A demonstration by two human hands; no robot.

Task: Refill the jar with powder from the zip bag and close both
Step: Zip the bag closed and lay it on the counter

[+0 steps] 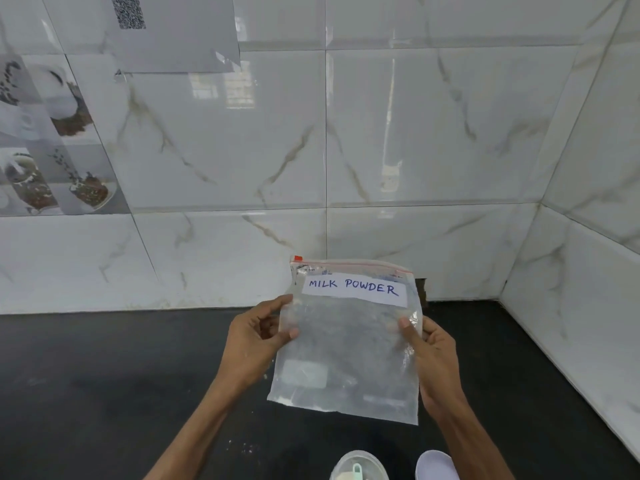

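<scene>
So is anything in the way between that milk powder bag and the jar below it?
Nothing visible. The zip bag hangs in both hands above bare black counter; the open jar sits nearer the person, its lid off beside it.

The zip bag (346, 355) is thin clear plastic, crinkled and shiny where light catches it, dusted inside with white powder; its label (353, 288) looks like matt white paper; the counter (104, 375) is dark, smooth, faintly sheened stone; the wall tiles (415, 133) are glossy marble-patterned ceramic; the jar (358, 467) looks translucent plastic.
</scene>
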